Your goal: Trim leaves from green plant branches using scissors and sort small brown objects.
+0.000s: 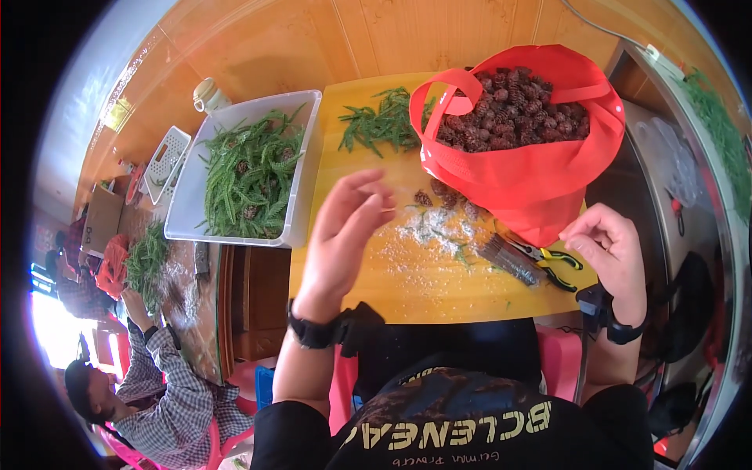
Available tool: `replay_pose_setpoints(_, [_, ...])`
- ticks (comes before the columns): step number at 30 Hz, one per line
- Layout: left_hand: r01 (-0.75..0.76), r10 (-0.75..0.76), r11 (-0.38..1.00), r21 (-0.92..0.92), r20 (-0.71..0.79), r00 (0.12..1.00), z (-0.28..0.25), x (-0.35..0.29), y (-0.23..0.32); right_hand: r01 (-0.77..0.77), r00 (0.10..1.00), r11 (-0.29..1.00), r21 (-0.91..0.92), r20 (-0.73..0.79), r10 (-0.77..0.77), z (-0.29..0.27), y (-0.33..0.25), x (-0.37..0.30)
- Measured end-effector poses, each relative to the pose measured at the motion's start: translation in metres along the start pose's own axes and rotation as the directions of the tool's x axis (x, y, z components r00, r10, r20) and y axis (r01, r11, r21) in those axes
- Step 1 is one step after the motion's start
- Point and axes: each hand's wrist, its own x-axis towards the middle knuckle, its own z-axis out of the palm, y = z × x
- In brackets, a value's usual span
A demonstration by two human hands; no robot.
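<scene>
Head view: the left hand [335, 247], fingers loosely parted, hovers over the yellow table [356, 294], left of loose pinecones [423, 198]. Well apart, the right hand [612, 247] curls just right of the pliers [565, 257]; whether it pinches anything, I cannot tell. A red bag [533, 176] of heaped cones [513, 117] stands far right.

The head-worn fisheye camera is looking down and forward from above the wearer's black T-shirt [564, 439], viewing the left hand [343, 239] and right hand [611, 247] closely, facing the yellow tabletop [431, 304] and, farther off, wood-toned wall panels [439, 31].
</scene>
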Motion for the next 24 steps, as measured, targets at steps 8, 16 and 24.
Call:
replay_pose_setpoints(8, [-0.339, 0.140, 0.508, 0.792, 0.313, 0.939, -0.006, 0.049, -0.092, 0.043, 0.999, 0.954, -0.296, 0.034, -0.034, -0.030, -0.010, 0.060])
replay_pose_setpoints(16, [-0.349, 0.024, 0.213, 0.913, 0.352, 0.936, 0.005, 0.060, -0.119, 0.150, 0.981, 0.718, -0.680, 0.195, -0.021, -0.038, 0.050, 0.139])
replay_pose_setpoints(24, [-0.307, 0.014, 0.239, 0.921, 0.313, 0.950, -0.003, 0.050, -0.113, 0.158, 0.934, 0.732, -0.663, 0.341, 0.107, -0.008, 0.074, 0.150])
